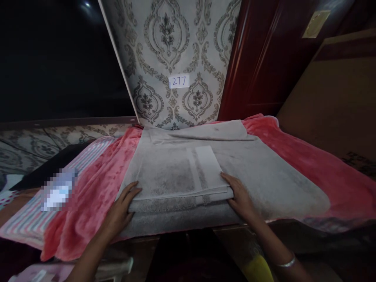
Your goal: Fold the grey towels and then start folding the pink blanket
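A grey towel (167,172), folded into a thick rectangle with a lighter band near its right end, lies in front of me. It rests on a larger grey cloth (273,184) spread flat; I cannot tell whether the two are one piece. My left hand (120,209) grips the folded towel's near left corner, fingers on the top and thumb lower at the side. At the near right corner, my right hand (241,197) holds the layers between fingers and thumb. A metal bangle circles my right wrist.
Pink plush fabric (102,184) lies under the grey cloth, over a striped cloth (22,227). A blurred-out object (60,190) sits at left. Behind stand a dark screen (58,58), patterned wall (179,47) and red door frame (252,58). A cardboard box (335,98) is at right.
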Action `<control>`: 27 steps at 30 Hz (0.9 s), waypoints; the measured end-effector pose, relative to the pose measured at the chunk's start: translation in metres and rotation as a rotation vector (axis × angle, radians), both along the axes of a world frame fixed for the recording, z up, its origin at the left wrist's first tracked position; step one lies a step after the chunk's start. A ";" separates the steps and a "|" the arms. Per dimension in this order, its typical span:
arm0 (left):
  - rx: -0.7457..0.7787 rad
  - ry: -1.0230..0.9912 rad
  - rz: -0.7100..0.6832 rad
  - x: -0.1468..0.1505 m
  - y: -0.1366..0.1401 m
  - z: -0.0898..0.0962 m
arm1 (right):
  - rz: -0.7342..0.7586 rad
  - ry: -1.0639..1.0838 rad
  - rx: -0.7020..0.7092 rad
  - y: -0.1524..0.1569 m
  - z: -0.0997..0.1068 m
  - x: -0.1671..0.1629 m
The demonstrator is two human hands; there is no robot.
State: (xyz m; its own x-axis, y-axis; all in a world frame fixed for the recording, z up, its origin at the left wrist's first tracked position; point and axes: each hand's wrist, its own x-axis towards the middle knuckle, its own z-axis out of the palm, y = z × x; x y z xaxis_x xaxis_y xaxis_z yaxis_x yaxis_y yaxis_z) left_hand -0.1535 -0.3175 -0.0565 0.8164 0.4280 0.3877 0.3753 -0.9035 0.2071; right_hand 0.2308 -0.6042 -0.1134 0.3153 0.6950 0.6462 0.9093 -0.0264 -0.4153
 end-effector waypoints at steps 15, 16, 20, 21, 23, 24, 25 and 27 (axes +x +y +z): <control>-0.096 -0.094 -0.062 0.003 0.003 0.006 | 0.060 0.114 0.044 0.004 -0.002 0.008; -0.106 -0.105 -0.067 0.003 0.004 0.005 | 0.059 0.125 0.044 0.004 -0.002 0.008; -0.131 -0.139 -0.074 0.005 0.006 0.008 | 0.065 0.190 0.058 0.006 0.003 0.007; -0.122 -0.147 -0.065 0.006 0.006 0.012 | 0.073 0.213 0.066 0.007 0.007 0.007; -0.087 -0.172 -0.037 0.010 0.007 0.023 | 0.094 0.267 0.092 0.010 0.019 0.009; -0.073 -0.199 -0.023 0.013 0.007 0.031 | 0.104 0.301 0.111 0.011 0.028 0.010; -0.071 -0.241 -0.011 0.016 0.007 0.040 | 0.111 0.339 0.135 0.013 0.039 0.012; -0.115 -0.360 0.014 0.024 0.009 0.060 | 0.111 0.440 0.200 0.016 0.066 0.014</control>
State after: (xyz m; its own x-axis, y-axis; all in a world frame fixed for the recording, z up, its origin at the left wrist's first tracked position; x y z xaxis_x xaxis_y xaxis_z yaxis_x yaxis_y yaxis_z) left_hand -0.1292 -0.3087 0.0038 0.6304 0.4957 0.5974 0.2718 -0.8618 0.4282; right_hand 0.2452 -0.5879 -0.0477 0.5192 0.6157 0.5927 0.6392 0.1806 -0.7476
